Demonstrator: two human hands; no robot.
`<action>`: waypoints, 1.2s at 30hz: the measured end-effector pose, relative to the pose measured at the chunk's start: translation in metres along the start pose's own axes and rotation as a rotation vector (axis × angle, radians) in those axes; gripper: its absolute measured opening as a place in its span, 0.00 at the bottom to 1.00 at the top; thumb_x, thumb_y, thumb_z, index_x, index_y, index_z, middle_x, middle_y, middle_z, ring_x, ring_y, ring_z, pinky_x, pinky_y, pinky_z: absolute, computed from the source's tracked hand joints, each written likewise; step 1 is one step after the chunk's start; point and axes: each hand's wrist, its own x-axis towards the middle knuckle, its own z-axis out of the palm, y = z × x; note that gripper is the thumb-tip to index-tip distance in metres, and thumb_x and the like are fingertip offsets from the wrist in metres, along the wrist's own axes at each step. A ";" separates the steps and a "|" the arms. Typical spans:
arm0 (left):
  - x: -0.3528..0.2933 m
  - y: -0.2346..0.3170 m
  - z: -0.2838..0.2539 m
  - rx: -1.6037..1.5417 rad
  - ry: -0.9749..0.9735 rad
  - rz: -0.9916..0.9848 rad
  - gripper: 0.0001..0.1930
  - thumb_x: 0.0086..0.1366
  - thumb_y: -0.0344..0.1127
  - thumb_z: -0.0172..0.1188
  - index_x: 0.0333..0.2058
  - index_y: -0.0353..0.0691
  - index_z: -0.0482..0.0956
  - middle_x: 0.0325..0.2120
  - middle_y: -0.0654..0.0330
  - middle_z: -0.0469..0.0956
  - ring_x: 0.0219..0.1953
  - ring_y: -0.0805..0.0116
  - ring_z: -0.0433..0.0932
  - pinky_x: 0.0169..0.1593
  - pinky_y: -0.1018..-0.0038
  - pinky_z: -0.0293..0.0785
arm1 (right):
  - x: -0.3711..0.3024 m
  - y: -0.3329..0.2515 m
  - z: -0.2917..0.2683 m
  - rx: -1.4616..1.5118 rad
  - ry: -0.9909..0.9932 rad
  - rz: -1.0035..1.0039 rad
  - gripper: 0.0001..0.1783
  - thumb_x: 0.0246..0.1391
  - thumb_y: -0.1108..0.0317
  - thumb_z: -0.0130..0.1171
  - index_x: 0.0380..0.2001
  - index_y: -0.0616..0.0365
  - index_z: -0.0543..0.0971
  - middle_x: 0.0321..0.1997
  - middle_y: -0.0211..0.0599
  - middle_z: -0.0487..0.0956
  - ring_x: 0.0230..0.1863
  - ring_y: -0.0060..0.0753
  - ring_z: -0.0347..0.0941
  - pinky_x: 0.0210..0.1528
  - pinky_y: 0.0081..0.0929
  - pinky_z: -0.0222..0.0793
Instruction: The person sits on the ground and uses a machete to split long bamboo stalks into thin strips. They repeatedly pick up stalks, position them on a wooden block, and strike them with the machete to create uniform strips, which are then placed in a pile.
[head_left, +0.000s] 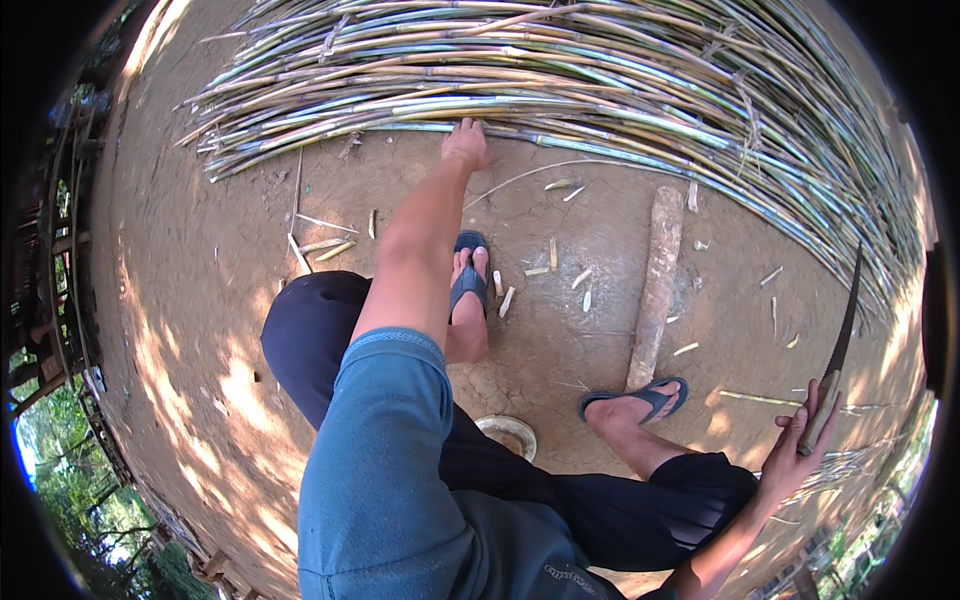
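My left arm stretches forward, and my left hand (466,146) is at the near edge of a large pile of thin bamboo poles (480,75). Its fingers curl over the nearest pole (560,143), a bluish-green one; their undersides are hidden. Out to the right, my right hand (790,455) grips the wooden handle of a narrow hand saw (842,330). The dark blade points up and away, and its edge looks toothed near the handle. The saw is held in the air, apart from the poles.
A thick log (658,285) lies on the dirt floor between my sandalled feet and the pile. Cut bamboo bits (555,255) are scattered around it. A round metal dish (508,432) sits below my legs. More thin sticks (840,468) lie at the lower right, beside my right hand.
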 end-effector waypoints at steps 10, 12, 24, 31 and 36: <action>0.015 -0.027 -0.005 -0.069 0.708 -0.031 0.21 0.55 0.37 0.61 0.49 0.43 0.74 0.49 0.54 0.70 0.57 0.53 0.67 0.59 0.57 0.65 | 0.001 0.015 -0.015 0.080 0.084 0.110 0.30 0.66 0.73 0.47 0.69 0.61 0.53 0.60 0.43 0.74 0.28 0.15 0.65 0.32 0.10 0.65; 0.019 -0.030 -0.009 -0.043 0.627 0.029 0.21 0.56 0.36 0.60 0.50 0.43 0.72 0.50 0.54 0.70 0.56 0.52 0.68 0.58 0.58 0.66 | -0.001 0.018 -0.015 0.112 0.092 0.121 0.30 0.66 0.73 0.47 0.69 0.62 0.54 0.60 0.43 0.74 0.27 0.15 0.65 0.31 0.10 0.64; -0.009 -0.043 -0.029 0.101 0.534 0.334 0.15 0.61 0.37 0.60 0.46 0.42 0.76 0.43 0.56 0.72 0.51 0.51 0.69 0.52 0.59 0.72 | -0.004 0.010 -0.017 0.106 0.130 0.119 0.31 0.65 0.71 0.50 0.69 0.61 0.54 0.57 0.44 0.76 0.25 0.12 0.67 0.23 0.08 0.58; -0.056 0.019 -0.029 0.036 0.443 0.802 0.13 0.64 0.42 0.58 0.44 0.42 0.77 0.36 0.54 0.78 0.36 0.49 0.79 0.39 0.59 0.78 | -0.004 0.002 -0.033 0.172 0.326 0.037 0.33 0.64 0.71 0.52 0.68 0.63 0.54 0.56 0.50 0.77 0.24 0.13 0.71 0.23 0.09 0.63; -0.110 0.096 -0.028 -0.080 0.531 0.946 0.14 0.65 0.43 0.58 0.45 0.45 0.77 0.32 0.48 0.81 0.27 0.46 0.81 0.31 0.57 0.78 | -0.015 -0.004 -0.052 0.254 0.447 0.013 0.35 0.63 0.66 0.55 0.67 0.67 0.54 0.55 0.48 0.78 0.24 0.14 0.73 0.21 0.09 0.62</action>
